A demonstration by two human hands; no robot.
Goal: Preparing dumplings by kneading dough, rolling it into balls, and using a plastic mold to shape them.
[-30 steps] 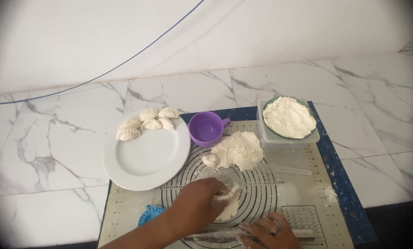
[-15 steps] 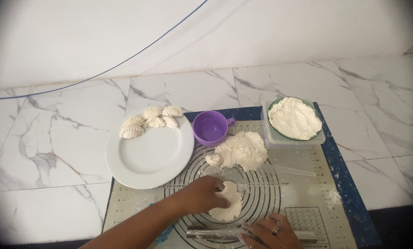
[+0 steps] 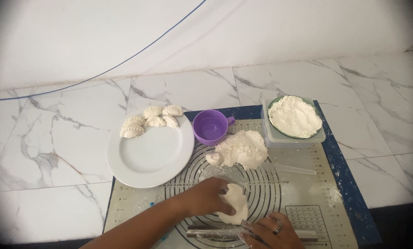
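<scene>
Head view, marble floor [image 3: 45, 152], baking mat [image 3: 307, 193], left hand [image 3: 206, 198] flat on dough [image 3: 236, 207]

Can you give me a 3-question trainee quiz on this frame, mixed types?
1. True or false: the white plate holds five folded dumplings along its far rim.
2. What does the left hand press on? A) purple cup B) flat dough piece C) flour bowl
3. Fill in: the right hand rests on the ____.

Key
1. True.
2. B, the flat dough piece on the baking mat.
3. Rolling pin.
</scene>
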